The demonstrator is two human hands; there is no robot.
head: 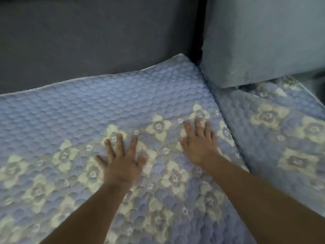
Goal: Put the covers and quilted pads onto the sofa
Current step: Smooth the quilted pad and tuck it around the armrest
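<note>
A blue quilted pad (91,110) with cream flower patterns lies spread over the sofa seat and fills most of the view. My left hand (121,161) presses flat on it near the middle, fingers spread. To its right, my right hand (199,143) lies flat on the same pad close to the right edge, fingers straight. A second quilted pad (274,131) of the same pattern covers the adjoining seat on the right. The dark grey sofa backrest (88,36) rises behind the first pad.
A light blue-grey back cushion (263,37) stands at the upper right, its lower edge resting on the second pad. A dark gap (202,29) separates it from the grey backrest. The far edge of the first pad curls up slightly against the backrest.
</note>
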